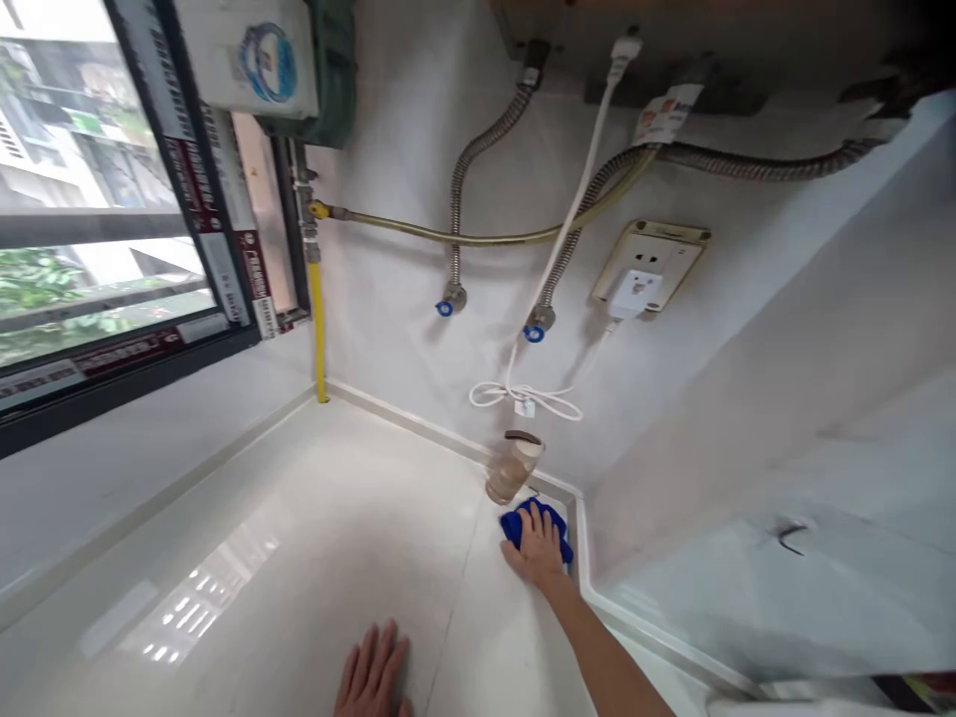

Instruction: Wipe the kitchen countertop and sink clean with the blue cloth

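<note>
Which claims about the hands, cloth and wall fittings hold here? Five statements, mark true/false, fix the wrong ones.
1. The right hand is on a blue cloth. True.
2. The left hand is on a second cloth. False: no cloth shows there; its fingers are spread over the white surface.
3. Two valves with blue knobs are on the wall. True.
4. The white plug hangs loose, out of the socket plate. False: it is plugged in.
5. The yellow pipe is nearer the window frame than the valves are. True.
</note>
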The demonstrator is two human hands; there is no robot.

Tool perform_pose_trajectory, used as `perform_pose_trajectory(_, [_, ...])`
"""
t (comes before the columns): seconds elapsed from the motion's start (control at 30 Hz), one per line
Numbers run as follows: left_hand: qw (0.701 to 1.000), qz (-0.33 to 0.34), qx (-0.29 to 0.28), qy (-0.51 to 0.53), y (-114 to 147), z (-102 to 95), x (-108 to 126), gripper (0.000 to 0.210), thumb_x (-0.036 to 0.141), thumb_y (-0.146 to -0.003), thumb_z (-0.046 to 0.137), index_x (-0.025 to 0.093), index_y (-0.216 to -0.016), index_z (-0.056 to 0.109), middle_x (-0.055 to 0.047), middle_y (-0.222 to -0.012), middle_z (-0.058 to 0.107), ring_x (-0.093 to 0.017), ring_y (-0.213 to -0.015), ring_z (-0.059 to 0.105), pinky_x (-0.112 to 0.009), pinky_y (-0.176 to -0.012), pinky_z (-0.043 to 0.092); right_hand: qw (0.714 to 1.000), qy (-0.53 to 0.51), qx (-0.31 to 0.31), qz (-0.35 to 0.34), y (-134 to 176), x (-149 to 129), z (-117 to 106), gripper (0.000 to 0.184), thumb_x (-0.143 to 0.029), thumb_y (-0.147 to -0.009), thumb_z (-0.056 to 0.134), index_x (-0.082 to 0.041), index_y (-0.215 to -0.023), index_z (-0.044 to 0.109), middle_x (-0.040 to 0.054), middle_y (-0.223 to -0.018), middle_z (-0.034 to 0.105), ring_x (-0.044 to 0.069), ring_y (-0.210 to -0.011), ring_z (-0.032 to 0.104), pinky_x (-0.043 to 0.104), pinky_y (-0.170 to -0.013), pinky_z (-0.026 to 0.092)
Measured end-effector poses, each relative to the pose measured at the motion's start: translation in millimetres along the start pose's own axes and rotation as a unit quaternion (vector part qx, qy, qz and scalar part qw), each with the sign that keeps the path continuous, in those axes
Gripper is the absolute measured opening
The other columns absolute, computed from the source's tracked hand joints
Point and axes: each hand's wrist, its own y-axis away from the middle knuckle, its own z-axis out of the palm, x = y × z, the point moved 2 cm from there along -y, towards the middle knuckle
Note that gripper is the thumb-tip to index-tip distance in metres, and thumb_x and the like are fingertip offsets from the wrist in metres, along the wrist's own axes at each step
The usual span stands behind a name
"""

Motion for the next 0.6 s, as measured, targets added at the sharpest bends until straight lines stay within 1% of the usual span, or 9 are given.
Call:
perform_pose_trajectory(0.07, [1.0, -0.01, -0.011, 0.005, -1, -8.2, 2, 0.071, 0.025, -0.085, 0.05, 0.022, -0.153, 0.033, -0.002, -0.158, 0.041, -0.027, -0.146, 0.035, -0.044, -0.109, 0.045, 1.0, 0.012, 0.014, -0.008, 12, -2, 9, 0.07, -0.035, -0.086, 0.048, -0.012, -0.15, 0.036, 0.0144, -0.163, 0.023, 0.037, -0.15, 0.018, 0.05, -0.12, 0.017])
perform_pose_trajectory(0.13, [0.999, -0.027, -0.031, 0.023, -1, -16.4, 5, 0.072, 0.023, -0.085, 0.05, 0.023, -0.154, 0.031, -0.001, -0.16, 0.036, -0.026, -0.148, 0.032, -0.044, -0.112, 0.043, 0.998, 0.02, 0.041, -0.039, 34, -8, 19, 0.07, -0.036, -0.085, 0.047, -0.01, -0.15, 0.038, 0.0159, -0.163, 0.024, 0.038, -0.15, 0.018, 0.052, -0.12, 0.017])
perform_pose_trajectory(0.23, [0.995, -0.053, -0.064, 0.055, 0, -26.5, 9, 0.074, 0.02, -0.085, 0.05, 0.025, -0.155, 0.028, 0.0, -0.162, 0.031, -0.026, -0.149, 0.03, -0.047, -0.115, 0.042, 0.989, 0.007, 0.082, -0.121, 83, -24, 30, 0.069, -0.038, -0.084, 0.049, -0.009, -0.147, 0.043, 0.0167, -0.162, 0.027, 0.039, -0.151, 0.017, 0.056, -0.12, 0.018])
perform_pose_trajectory(0.3, [0.992, -0.065, -0.08, 0.074, -1, -30.7, 11, 0.072, 0.02, -0.085, 0.05, 0.026, -0.154, 0.029, -0.001, -0.162, 0.031, -0.027, -0.149, 0.031, -0.049, -0.115, 0.043, 0.98, -0.013, 0.092, -0.179, 124, -39, 32, 0.068, -0.037, -0.084, 0.049, -0.009, -0.146, 0.045, 0.0161, -0.163, 0.027, 0.038, -0.151, 0.015, 0.057, -0.12, 0.018])
perform_pose_trajectory(0.37, [0.989, -0.073, -0.087, 0.092, -2, -32.9, 11, 0.067, 0.022, -0.089, 0.05, 0.026, -0.153, 0.032, -0.002, -0.162, 0.032, -0.027, -0.149, 0.032, -0.051, -0.116, 0.043, 0.969, -0.034, 0.085, -0.228, 166, -53, 29, 0.068, -0.034, -0.082, 0.051, -0.01, -0.146, 0.045, 0.0156, -0.164, 0.023, 0.038, -0.152, 0.012, 0.058, -0.121, 0.019])
perform_pose_trajectory(0.47, [0.986, -0.082, -0.086, 0.119, -3, -33.4, 10, 0.056, 0.027, -0.095, 0.046, 0.025, -0.151, 0.037, -0.004, -0.16, 0.036, -0.027, -0.149, 0.032, -0.053, -0.117, 0.041, 0.954, -0.063, 0.056, -0.288, 224, -69, 25, 0.072, -0.031, -0.079, 0.056, -0.013, -0.148, 0.044, 0.0137, -0.166, 0.016, 0.038, -0.153, 0.007, 0.06, -0.121, 0.018])
perform_pose_trajectory(0.53, [0.981, -0.092, -0.088, 0.143, -1, -33.2, 12, 0.05, 0.028, -0.097, 0.044, 0.023, -0.147, 0.042, -0.006, -0.157, 0.041, -0.028, -0.148, 0.033, -0.055, -0.118, 0.04, 0.943, -0.083, 0.037, -0.32, 255, -72, 23, 0.074, -0.031, -0.079, 0.058, -0.016, -0.15, 0.042, 0.0113, -0.167, 0.01, 0.039, -0.153, 0.005, 0.061, -0.122, 0.018])
perform_pose_trajectory(0.6, [0.972, -0.117, -0.092, 0.18, 3, -34.9, 17, 0.046, 0.028, -0.099, 0.04, 0.021, -0.145, 0.046, -0.008, -0.153, 0.047, -0.027, -0.146, 0.036, -0.057, -0.118, 0.04, 0.932, -0.107, 0.023, -0.345, 278, -70, 21, 0.075, -0.032, -0.081, 0.058, -0.019, -0.152, 0.04, 0.0089, -0.167, 0.007, 0.038, -0.153, 0.004, 0.062, -0.122, 0.017])
